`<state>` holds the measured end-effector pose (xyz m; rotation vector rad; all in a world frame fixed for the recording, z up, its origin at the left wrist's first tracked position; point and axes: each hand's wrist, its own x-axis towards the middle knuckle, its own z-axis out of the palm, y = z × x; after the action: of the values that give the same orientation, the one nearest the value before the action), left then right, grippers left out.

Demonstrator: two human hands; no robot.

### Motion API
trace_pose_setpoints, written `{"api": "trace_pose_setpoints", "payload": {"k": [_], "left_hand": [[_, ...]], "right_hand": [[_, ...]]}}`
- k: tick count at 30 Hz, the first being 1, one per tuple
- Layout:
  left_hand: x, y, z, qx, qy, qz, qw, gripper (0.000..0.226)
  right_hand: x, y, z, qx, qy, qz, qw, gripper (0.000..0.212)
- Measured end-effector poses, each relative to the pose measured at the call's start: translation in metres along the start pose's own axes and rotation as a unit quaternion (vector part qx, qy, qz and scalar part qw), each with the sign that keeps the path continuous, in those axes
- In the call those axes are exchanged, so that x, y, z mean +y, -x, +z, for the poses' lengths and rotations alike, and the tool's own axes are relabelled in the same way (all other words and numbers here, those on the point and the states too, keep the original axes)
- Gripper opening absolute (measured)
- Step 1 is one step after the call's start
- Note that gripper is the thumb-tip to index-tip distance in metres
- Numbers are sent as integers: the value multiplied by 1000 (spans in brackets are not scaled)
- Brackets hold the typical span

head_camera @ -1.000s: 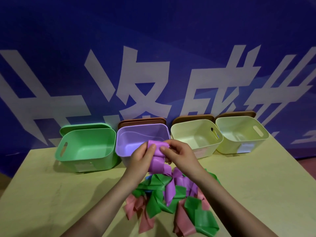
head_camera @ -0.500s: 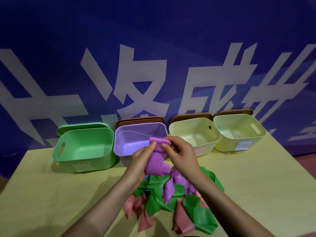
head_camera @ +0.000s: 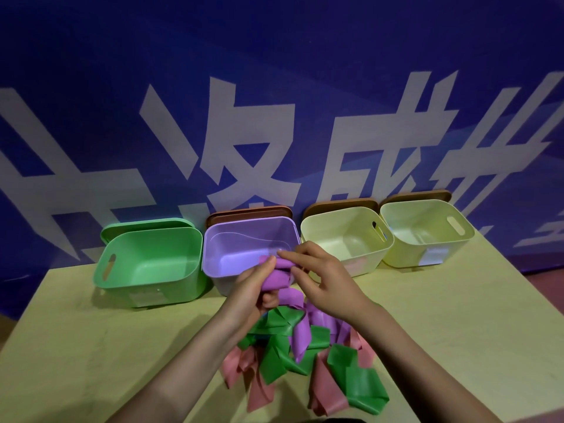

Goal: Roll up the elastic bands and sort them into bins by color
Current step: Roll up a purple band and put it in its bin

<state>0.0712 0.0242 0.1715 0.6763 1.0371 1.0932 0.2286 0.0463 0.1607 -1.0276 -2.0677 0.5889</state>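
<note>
A purple elastic band (head_camera: 279, 274) is partly rolled at its top end, just in front of the purple bin (head_camera: 247, 248). My left hand (head_camera: 253, 290) grips the roll from the left with thumb and curled fingers. My right hand (head_camera: 323, 277) pinches its upper edge with thumb and forefinger. The band's loose tail hangs down into a tangled heap of green, pink and purple bands (head_camera: 302, 358) on the table. A green bin (head_camera: 149, 267) stands to the left of the purple one, and two pale yellow bins (head_camera: 345, 239) (head_camera: 427, 230) to the right.
The yellow-green table (head_camera: 91, 346) runs to a blue wall with large white characters. Lids lean behind the bins: green (head_camera: 143, 224) and brown (head_camera: 247, 210). All the bins look empty inside.
The rolled part of the purple band has grown tighter and the hanging tail shorter. Both hands stayed in front of the purple bin, fingers shifting on the roll.
</note>
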Motion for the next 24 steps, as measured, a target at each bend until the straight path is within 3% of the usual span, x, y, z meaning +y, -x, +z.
{"api": "trace_pose_setpoints", "payload": {"k": [7,11,15,17,21,24], "left_hand": [[-4,0,0,-6,-22,41,999,21],[-4,-2,0,0,-70,85,994,14],[-7,-4,-5,19,-121,84,989,16],[-9,-4,-5,32,-113,55,992,27],[-8,-3,-5,14,-104,15,994,33],[0,-1,-5,-11,-12,-41,999,31]], "right_hand": [[-7,1,7,37,-89,118,988,45],[-5,-4,8,13,-212,222,951,33],[-2,-6,12,45,-213,208,954,31],[1,-7,14,75,-187,203,958,30],[0,-5,11,98,-64,100,988,27],[-1,-5,9,93,2,26,995,24]]}}
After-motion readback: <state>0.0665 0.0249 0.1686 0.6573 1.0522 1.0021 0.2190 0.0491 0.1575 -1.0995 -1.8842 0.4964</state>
